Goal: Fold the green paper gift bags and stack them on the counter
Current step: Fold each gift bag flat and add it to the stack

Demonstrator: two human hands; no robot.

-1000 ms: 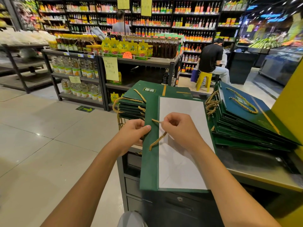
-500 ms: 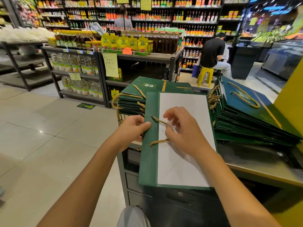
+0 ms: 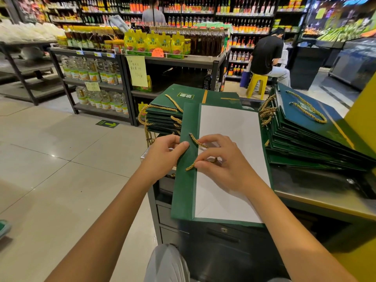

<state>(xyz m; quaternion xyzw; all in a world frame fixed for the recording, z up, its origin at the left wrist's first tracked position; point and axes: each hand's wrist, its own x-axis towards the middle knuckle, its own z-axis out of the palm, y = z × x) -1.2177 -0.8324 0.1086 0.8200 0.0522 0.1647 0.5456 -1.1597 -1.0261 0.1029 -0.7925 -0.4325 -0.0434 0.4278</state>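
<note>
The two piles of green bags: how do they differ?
The left pile lies level and squared; the right pile slants and fans out. The left pile's cords dangle off its side; the right pile's top cord lies on the bag. Both are green with gold cords.

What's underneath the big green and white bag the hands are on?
The bag lies with its far end over a stack of green bags; its near end overhangs the drawers. The countertop right beneath is covered, so anything there is hidden.
</note>
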